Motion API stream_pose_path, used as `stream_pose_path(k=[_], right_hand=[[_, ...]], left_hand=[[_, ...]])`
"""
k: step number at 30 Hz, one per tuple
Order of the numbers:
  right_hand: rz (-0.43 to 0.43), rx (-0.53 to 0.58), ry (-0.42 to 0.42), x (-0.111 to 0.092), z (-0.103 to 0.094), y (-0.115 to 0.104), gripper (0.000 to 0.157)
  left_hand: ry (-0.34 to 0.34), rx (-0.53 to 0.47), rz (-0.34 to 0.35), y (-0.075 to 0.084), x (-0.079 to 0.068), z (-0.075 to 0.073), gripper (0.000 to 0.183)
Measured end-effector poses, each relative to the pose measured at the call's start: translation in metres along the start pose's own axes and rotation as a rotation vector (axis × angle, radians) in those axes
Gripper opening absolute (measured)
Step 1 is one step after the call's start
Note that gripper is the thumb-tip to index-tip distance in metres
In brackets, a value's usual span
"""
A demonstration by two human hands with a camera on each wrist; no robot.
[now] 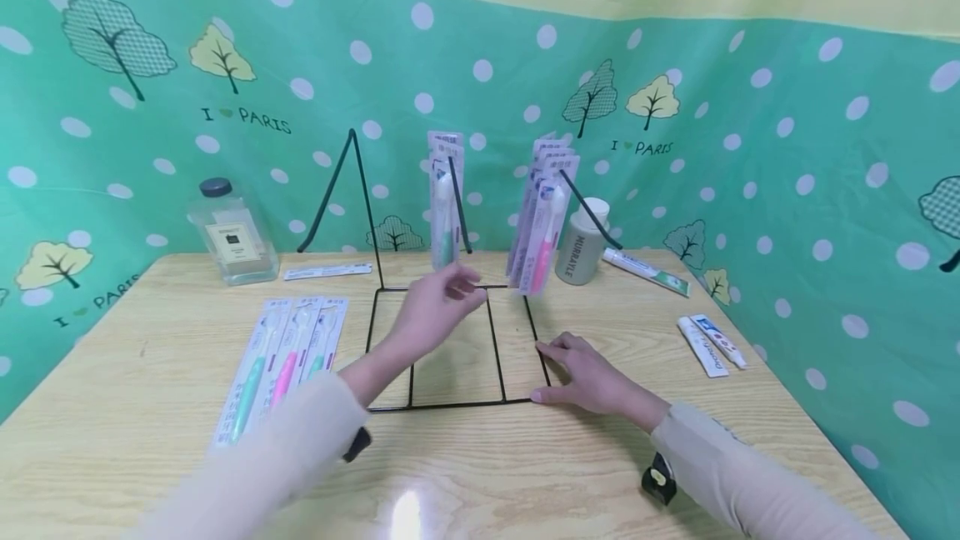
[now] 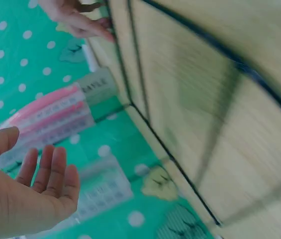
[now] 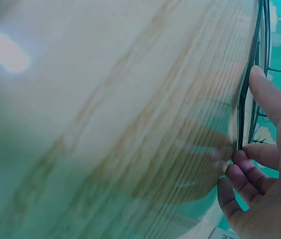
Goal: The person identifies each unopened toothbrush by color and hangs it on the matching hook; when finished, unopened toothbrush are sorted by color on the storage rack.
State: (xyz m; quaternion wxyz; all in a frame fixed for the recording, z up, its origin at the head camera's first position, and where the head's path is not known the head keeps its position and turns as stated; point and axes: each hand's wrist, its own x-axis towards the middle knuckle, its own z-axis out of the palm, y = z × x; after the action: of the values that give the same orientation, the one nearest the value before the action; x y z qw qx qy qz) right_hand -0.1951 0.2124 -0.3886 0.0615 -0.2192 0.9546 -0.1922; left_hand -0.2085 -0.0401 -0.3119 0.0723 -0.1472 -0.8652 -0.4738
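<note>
My left hand point(image 1: 442, 302) is raised over a black wire display rack point(image 1: 459, 404), its fingers loosely bent, with nothing in its grasp. In the left wrist view the palm and spread fingertips of the left hand point(image 2: 28, 194) show plainly. My right hand point(image 1: 588, 377) rests at the rack's front right corner, thumb and forefinger extended to touch the base wire. Packaged toothbrushes with pink handles point(image 1: 546, 248) hang from the rack's right hook; a smaller bunch with green handles point(image 1: 445, 227) hangs from the middle hook point(image 1: 459, 211). The left hook point(image 1: 327, 190) is bare.
Several packaged toothbrushes point(image 1: 281, 357) lie left of the rack. Behind stand a clear bottle point(image 1: 236, 244) and a grey bottle point(image 1: 581, 248). A thin white box point(image 1: 327, 272) lies at the back. Toothpaste tubes point(image 1: 647, 272) lie on the right side of the wooden table point(image 1: 480, 473).
</note>
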Motion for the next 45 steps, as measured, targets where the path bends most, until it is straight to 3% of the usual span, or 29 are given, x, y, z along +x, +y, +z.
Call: stream_pose_path(k=[7,11,15,22,26,36,42,45], right_hand=[[0.009,-0.005,-0.010,0.001,0.000,0.000,0.084],[0.011,-0.010,-0.013,0.000,0.000,-0.002,0.084],[0.015,-0.010,-0.006,0.000,0.000,-0.003,0.084],[0.013,-0.013,-0.006,0.001,0.000,-0.005,0.083],[0.010,-0.011,-0.013,0.002,0.001,-0.005,0.084],[0.029,-0.005,-0.008,0.001,0.000,-0.005,0.084],[0.022,0.008,-0.004,0.001,0.001,-0.003,0.084],[0.019,0.014,-0.006,0.001,0.001,-0.003,0.084]], left_hand=[[0.020,0.109,-0.007,-0.045,-0.038,-0.048,0.034],[0.047,0.187,-0.052,-0.074,-0.055,-0.075,0.038],[0.083,0.284,-0.131,-0.096,-0.069,-0.105,0.043],[0.066,0.397,-0.295,-0.130,-0.086,-0.143,0.057],[0.038,0.427,-0.367,-0.145,-0.094,-0.158,0.066],[-0.149,0.462,-0.573,-0.162,-0.094,-0.178,0.089],[-0.154,0.425,-0.597,-0.162,-0.092,-0.179,0.089],[-0.140,0.393,-0.623,-0.162,-0.091,-0.178,0.079]])
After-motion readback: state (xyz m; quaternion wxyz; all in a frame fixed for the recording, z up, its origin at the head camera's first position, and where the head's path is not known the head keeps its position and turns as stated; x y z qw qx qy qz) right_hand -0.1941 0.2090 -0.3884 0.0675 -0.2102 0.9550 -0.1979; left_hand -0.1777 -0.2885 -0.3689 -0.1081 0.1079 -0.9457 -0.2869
